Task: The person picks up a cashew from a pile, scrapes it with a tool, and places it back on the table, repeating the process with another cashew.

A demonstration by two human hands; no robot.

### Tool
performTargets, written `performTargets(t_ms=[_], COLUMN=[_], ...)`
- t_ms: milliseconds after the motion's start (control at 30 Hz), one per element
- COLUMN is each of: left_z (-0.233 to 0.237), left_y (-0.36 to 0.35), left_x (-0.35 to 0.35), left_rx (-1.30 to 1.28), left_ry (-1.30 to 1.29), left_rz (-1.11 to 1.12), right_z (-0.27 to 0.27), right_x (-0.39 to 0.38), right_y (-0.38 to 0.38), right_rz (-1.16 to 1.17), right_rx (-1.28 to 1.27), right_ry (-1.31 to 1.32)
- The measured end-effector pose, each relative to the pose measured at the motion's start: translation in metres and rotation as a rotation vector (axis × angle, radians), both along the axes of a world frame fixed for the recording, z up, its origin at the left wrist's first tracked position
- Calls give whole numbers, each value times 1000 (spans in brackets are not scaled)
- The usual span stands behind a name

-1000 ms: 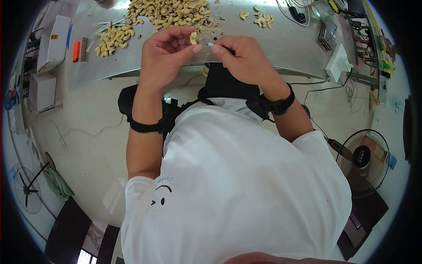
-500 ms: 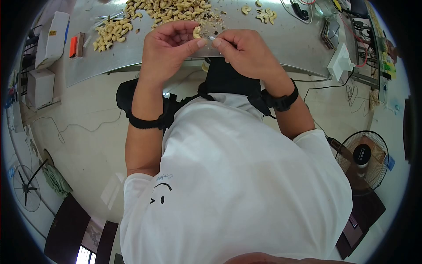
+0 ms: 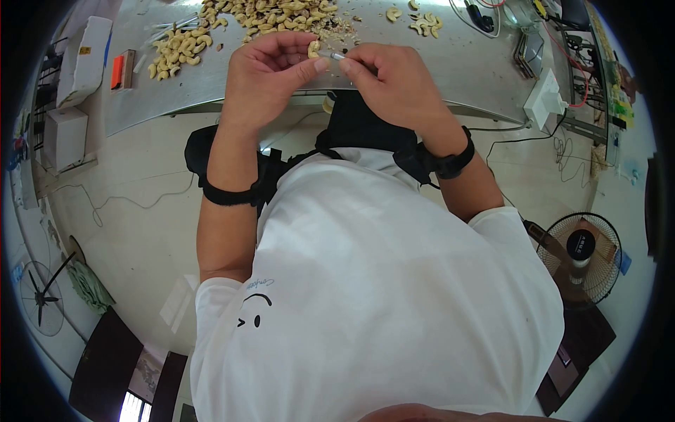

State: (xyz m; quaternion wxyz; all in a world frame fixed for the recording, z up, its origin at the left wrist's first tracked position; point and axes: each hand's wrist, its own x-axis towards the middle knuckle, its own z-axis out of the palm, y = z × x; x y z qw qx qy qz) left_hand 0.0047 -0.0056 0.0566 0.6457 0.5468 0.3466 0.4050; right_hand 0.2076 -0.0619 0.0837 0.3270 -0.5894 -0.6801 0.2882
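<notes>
A nut [image 3: 313, 49] is pinched by the left hand [image 3: 266, 76] at twelve o'clock and a thin tool [image 3: 334, 55] by the right hand [image 3: 391, 76]; its tip, earlier held apart, is now brought to the nut's three-o'clock side, so work seems begun, though contact cannot be confirmed.

Shirt [image 3: 408, 281]: white, with loose cloth and soft folds.
Sleeves [image 3: 216, 299]: white, short, plain.
Print [image 3: 257, 321]: simple black drawing with curved line, oval dot and small angle mark.
Lettering [image 3: 260, 284]: blue, slanted, too small for reading surely.
Left forearm strap [image 3: 228, 196]: black, broad.
Right forearm strap [image 3: 465, 157]: also black, with bulky black piece attached.
</notes>
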Motion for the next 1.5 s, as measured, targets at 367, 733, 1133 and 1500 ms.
performTargets(t_ms=[367,733,1133,1500], left_z=[-2,2,-2,0], left_y=[0,-3,-8,-10], left_x=[-4,-3,0,-1], left_rx=[-33,23,-102,-62], left_ry=[-43,-82,-59,-111], left_rz=[9,-15,-15,3], right_z=[-1,5,-4,1], right_x=[-5,-3,-10,-2], right_y=[-4,-5,-11,-13], right_rz=[-79,-4,-151,-27], right_rx=[93,-18,242,27], right_ry=[48,7,32,1])
